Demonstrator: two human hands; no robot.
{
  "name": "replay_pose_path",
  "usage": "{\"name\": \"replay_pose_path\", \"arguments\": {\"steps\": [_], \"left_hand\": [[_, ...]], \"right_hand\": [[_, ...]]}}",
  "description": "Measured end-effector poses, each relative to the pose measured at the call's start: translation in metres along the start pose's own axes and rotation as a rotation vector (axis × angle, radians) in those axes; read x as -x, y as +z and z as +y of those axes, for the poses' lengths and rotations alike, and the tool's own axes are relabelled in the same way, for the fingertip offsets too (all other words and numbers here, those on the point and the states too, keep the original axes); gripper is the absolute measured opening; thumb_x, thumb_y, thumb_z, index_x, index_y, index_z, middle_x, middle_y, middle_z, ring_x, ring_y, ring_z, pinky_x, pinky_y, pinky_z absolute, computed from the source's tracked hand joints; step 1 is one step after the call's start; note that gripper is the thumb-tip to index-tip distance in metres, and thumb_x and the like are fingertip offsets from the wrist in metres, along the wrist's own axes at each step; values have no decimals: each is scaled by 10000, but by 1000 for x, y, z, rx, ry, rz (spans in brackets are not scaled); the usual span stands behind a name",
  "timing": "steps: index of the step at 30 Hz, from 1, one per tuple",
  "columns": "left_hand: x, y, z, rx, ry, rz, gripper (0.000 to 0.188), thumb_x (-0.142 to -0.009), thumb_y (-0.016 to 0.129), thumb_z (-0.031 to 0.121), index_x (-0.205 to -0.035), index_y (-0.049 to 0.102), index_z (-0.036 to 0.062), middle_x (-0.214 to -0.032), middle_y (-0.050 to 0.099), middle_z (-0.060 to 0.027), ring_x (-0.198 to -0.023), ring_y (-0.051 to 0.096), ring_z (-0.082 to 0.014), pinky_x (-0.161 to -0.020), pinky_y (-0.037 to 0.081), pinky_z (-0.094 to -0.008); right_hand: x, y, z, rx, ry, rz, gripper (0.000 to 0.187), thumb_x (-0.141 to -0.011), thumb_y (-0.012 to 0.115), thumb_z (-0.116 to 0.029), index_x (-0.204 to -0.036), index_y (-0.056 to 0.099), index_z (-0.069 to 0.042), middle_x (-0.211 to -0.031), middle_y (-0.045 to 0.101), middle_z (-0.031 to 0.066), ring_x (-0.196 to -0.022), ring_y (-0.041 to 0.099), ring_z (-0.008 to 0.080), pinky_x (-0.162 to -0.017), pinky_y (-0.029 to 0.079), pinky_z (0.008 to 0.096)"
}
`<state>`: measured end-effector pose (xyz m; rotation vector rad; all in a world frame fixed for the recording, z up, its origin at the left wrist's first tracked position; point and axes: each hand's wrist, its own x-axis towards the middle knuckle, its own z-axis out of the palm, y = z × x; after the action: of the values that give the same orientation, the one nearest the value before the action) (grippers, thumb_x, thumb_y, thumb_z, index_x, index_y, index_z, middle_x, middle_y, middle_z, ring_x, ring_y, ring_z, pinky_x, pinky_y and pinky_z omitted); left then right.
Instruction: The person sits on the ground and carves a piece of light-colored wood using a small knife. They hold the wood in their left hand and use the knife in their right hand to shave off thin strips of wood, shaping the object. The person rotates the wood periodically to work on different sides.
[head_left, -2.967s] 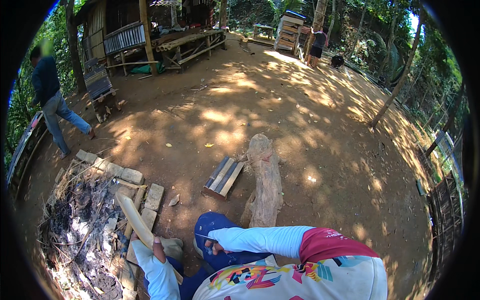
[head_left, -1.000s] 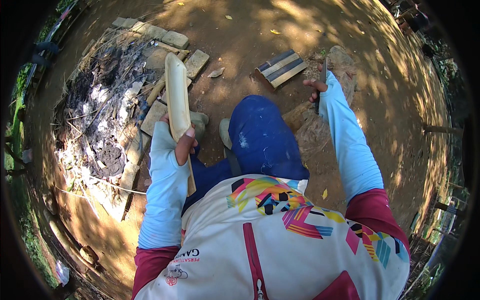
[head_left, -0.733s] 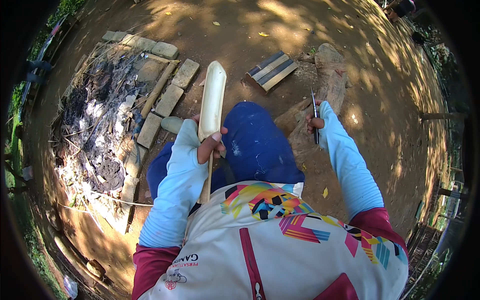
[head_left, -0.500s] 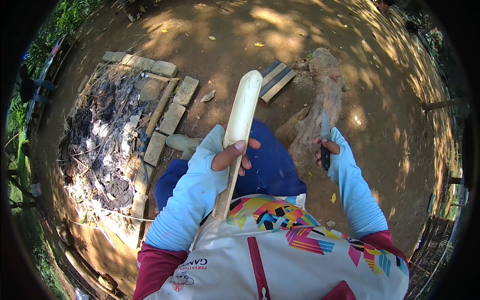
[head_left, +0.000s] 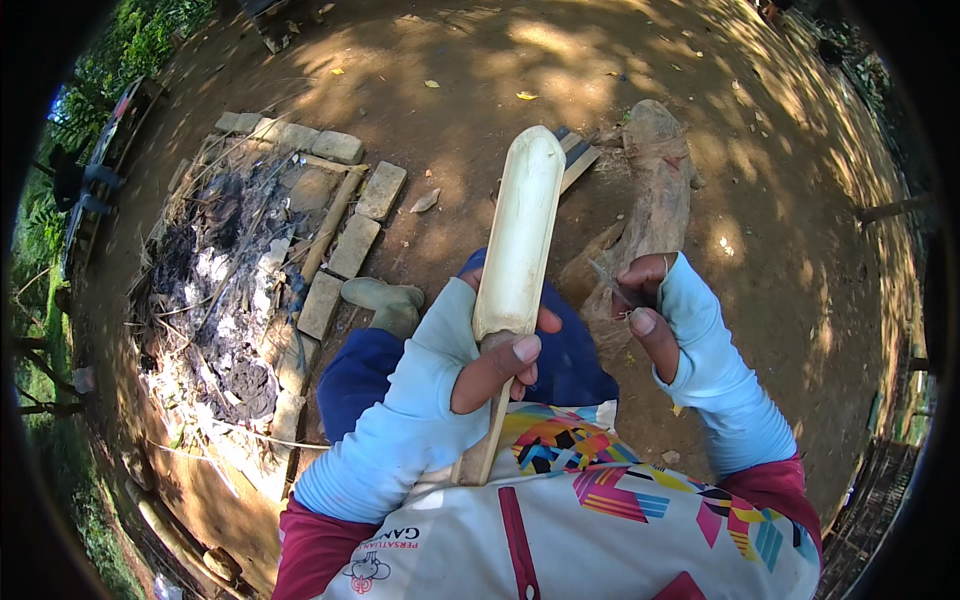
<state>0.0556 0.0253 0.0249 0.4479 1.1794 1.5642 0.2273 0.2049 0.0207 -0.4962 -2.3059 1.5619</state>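
Note:
My left hand [head_left: 500, 370] is closed round the handle of a pale bamboo scoop [head_left: 520, 230]. The scoop stands slanted in front of my body, its hollow side facing me and its rounded tip pointing away; the handle's lower end reaches my shirt. To the right of it, apart from the scoop, my right hand [head_left: 650, 315] is closed on a knife [head_left: 612, 284]. Only the blade shows, pointing left and away toward the scoop; the fingers hide the knife's handle.
A fire pit with ash and charred bits [head_left: 225, 300] lies on the left, edged by blocks [head_left: 355, 245]. A weathered log [head_left: 655, 190] lies ahead on the right. Behind the scoop is a small striped wooden piece [head_left: 577, 160]. My boot [head_left: 385, 300] rests beside the blocks.
The scoop has come nearer to me and slightly right. My right hand has turned the knife, which pointed away upright, so its blade points left and its handle is hidden.

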Motion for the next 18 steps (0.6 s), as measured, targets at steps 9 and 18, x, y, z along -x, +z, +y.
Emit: {"name": "replay_pose_path", "arguments": {"steps": [9,18], "left_hand": [[22,5,2,-167,112,10,599,-883,703,107,-1352,347,-4,-1135,594,-105,-984,570,-121,-872,473,-265],[33,7,-7,-183,183,36,645,-869,693,66,-1385,317,-29,-1177,555,-118,-1058,559,-149,-936,456,-294]], "right_hand": [[0,0,-26,329,-141,-173,311,-844,733,-181,-1102,635,-37,-967,680,155,-873,687,322,-771,543,368],[1,1,-32,417,-199,-212,307,-805,763,-209,-1051,669,-51,-914,676,146,-822,674,336,-731,544,396]]}}
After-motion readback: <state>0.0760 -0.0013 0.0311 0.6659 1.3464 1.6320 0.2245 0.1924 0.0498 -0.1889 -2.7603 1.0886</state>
